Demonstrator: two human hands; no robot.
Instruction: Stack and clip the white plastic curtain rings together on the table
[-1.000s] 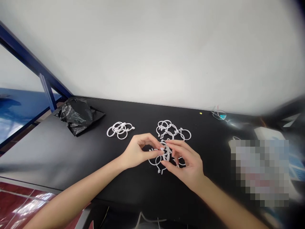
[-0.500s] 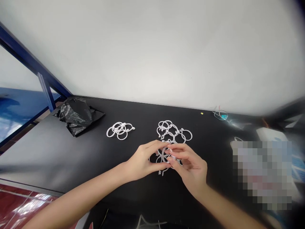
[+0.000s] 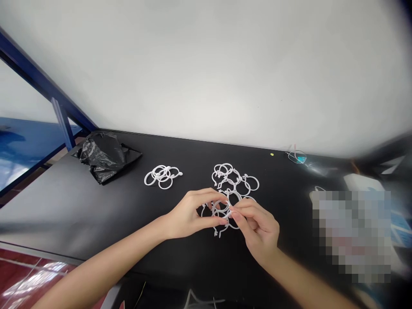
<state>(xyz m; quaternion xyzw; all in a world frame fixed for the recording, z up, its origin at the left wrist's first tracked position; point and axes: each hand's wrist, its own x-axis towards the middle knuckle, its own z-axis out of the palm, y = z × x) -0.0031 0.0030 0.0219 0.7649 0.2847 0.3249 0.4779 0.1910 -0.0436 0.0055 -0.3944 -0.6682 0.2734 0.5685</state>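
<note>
Both hands meet over the middle of a black table [image 3: 64,201]. My left hand [image 3: 189,214] pinches a white plastic ring [image 3: 220,208] from the left, and my right hand [image 3: 260,227] pinches the same ring from the right with curled fingers. Under and behind the hands lies a loose pile of white rings [image 3: 233,180], some of them open with hooked ends. A smaller cluster of closed white rings [image 3: 162,176] lies apart to the left.
A crumpled black plastic bag [image 3: 103,154] sits at the table's far left. A small clear ring-shaped thing [image 3: 296,157] lies near the white wall at the back right. A blurred-out area [image 3: 350,231] covers the right side. Blue metal framing [image 3: 62,124] stands at left.
Both hands drew closer together around the ring, and the right hand's fingers curled in from spread to a pinch. The piles on the table have not moved.
</note>
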